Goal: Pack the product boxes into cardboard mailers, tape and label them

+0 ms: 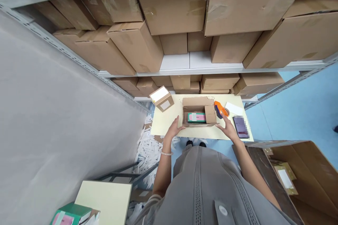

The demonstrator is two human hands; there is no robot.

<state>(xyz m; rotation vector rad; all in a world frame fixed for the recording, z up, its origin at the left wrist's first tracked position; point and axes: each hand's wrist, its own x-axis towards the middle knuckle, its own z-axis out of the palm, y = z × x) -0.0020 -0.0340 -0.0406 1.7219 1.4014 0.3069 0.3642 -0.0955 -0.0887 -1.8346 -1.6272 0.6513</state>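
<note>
An open cardboard box (198,102) sits on the cream table in front of me, one flap folded over at its right. Inside it lies a green and pink package (196,117). My left hand (174,128) is at the box's lower left corner, thumb and fingers apart, its thumb close to the wall. On the opposite side, my right hand (227,128) is spread likewise, thumb tip by the lower right corner. I cannot tell whether either thumb presses the cardboard. Just beyond my right fingers is an orange tape dispenser (218,107).
A small labelled carton (161,99) stands at the table's (163,123) back left. A phone (241,127) and white paper (234,109) lie at the right. Shelves of cartons (137,45) rise behind. A large open carton (308,172) stands right; paper strips (149,147) cover the floor left.
</note>
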